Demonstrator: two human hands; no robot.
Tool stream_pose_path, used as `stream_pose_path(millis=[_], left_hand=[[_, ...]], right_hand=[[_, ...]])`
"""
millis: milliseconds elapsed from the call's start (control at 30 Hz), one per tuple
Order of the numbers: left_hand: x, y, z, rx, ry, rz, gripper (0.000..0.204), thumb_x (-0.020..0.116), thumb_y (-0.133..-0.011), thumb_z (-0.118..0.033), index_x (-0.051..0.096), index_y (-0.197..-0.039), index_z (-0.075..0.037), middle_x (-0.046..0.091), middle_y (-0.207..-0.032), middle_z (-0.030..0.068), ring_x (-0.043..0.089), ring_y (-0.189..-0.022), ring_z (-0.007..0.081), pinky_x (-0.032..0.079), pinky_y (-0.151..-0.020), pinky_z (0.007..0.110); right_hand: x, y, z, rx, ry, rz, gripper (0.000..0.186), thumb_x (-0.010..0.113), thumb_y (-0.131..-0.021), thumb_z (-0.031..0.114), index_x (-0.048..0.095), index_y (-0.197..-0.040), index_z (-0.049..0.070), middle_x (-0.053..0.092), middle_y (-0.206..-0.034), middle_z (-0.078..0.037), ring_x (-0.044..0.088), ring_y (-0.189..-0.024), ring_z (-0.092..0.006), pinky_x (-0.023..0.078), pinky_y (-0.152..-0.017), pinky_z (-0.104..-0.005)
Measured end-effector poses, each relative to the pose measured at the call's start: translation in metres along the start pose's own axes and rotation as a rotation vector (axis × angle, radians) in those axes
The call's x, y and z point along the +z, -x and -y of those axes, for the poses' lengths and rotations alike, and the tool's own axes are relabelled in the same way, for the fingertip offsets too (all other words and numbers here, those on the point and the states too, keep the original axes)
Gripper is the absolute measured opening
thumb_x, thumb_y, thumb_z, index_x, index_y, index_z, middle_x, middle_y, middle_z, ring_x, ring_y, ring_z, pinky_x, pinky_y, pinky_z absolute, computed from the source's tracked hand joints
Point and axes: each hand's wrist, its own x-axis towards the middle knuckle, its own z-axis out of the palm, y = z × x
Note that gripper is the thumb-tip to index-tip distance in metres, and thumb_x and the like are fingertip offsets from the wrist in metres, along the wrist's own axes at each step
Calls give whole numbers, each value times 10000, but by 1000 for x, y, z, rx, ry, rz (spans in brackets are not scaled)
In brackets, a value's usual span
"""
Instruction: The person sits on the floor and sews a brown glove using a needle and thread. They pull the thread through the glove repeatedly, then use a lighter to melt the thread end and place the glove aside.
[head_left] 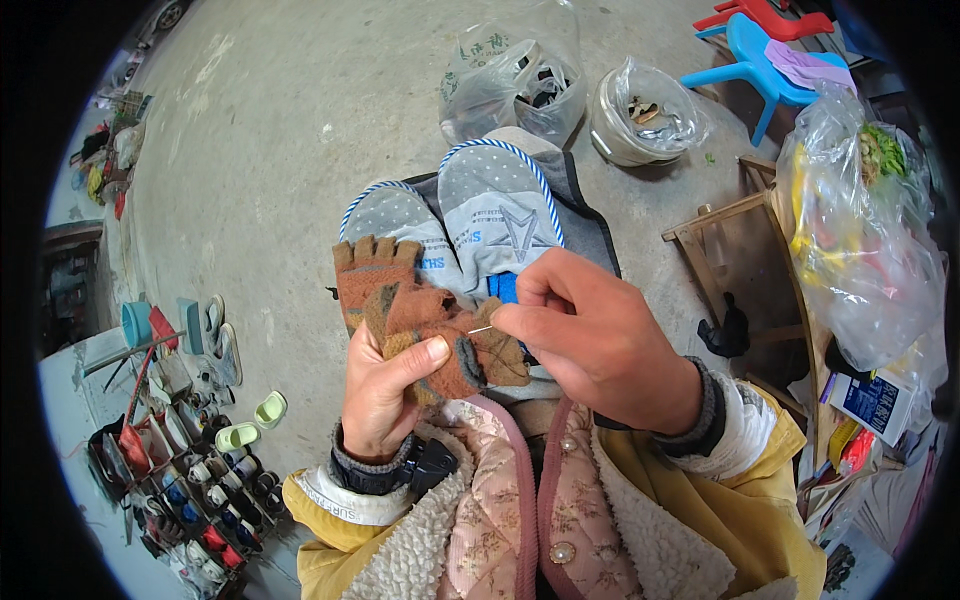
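My left hand (pixel 382 392) is closed round a brown patterned fingerless glove (pixel 410 312), with the thumb pressed on the cloth. The glove's short finger openings point up and away from me, and its fabric is bunched near my thumb. My right hand (pixel 612 340) pinches a thin needle (pixel 480 329) between thumb and fingertips, its shaft lying against the glove. Whether thread runs from it is too fine to tell. Just beyond the glove are two grey dotted slippers (pixel 500 200) with blue-and-white striped edging, side by side.
Ahead on the concrete floor are a clear plastic bag (pixel 515 90) and a lined bucket (pixel 640 115). At the right stand a blue plastic chair (pixel 755 70), a wooden frame (pixel 720 225) and a large filled plastic bag (pixel 860 250). Shoes fill a rack (pixel 205 500) at the left, beside green slippers (pixel 240 436).
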Motion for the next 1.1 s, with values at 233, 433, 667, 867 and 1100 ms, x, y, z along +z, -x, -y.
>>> stream_pose_path(millis=[233,433,667,867,1100], left_hand=[[-5,0,1,-9,-44,20,478,700,-781,-34,486,-1203,27,621,-1103,133,631,-991,222,508,-892,370],[-6,1,0,-62,-38,54,615,719,-767,-87,409,-1284,34,582,-1168,145,612,-1037,242,492,-923,386],[-7,0,3,-87,-26,53,615,704,-760,-65,408,-1292,24,580,-1175,140,605,-1050,238,483,-937,389],[-4,-2,5,-61,-18,51,458,694,-772,-26,509,-1188,19,625,-1087,110,618,-987,192,487,-894,346],[-1,-1,7,-34,-53,40,351,673,-792,11,560,-1124,17,649,-1041,98,625,-947,172,493,-858,322]], right_hand=[[3,0,-4,73,-187,-13,213,622,-740,-113,646,-910,13,525,-826,-82,540,-704,-185,431,-600,-269],[3,0,-7,132,-333,13,202,626,-761,-101,672,-915,21,566,-858,-67,556,-733,-170,431,-624,-261],[3,1,-9,172,-415,59,188,638,-763,-92,672,-913,17,570,-859,-60,553,-759,-167,430,-650,-262],[6,1,-12,172,-438,57,167,642,-772,-89,666,-907,7,570,-856,-55,547,-754,-156,424,-648,-257],[10,2,-12,166,-417,29,133,632,-796,-57,645,-909,12,568,-841,-70,578,-756,-192,457,-659,-280]])
